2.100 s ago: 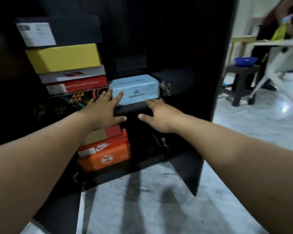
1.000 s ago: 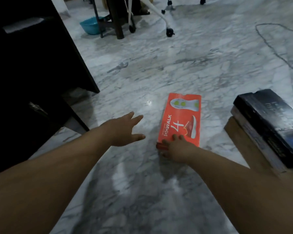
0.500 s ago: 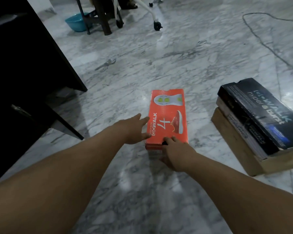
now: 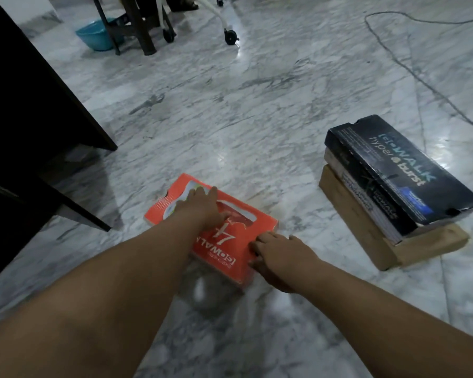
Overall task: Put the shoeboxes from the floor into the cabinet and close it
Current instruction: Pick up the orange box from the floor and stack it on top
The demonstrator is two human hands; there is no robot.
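An orange shoebox [image 4: 224, 249] lies at a slant on the marble floor, its near end slightly raised over a shadow. My left hand [image 4: 202, 207] rests flat on its lid, fingers stretched toward the far end. My right hand [image 4: 275, 253] grips the box's near right corner, fingers on the lid's edge. To the right, a black shoebox [image 4: 399, 170] sits on another dark box, both stacked on a brown cardboard box [image 4: 366, 236]. The dark cabinet [image 4: 30, 105] stands at the left; its inside is out of view.
The cabinet's open door [image 4: 66, 208] juts out low at the left. At the back are a blue basin [image 4: 93, 36], dark stool legs [image 4: 145, 31] and a chair caster [image 4: 231, 39]. A thin cable [image 4: 410, 69] runs across the floor at the right.
I turned away from the cabinet to the floor. My left hand moved from beside the orange shoebox onto its lid, and the box has swung round to a slant and come nearer.
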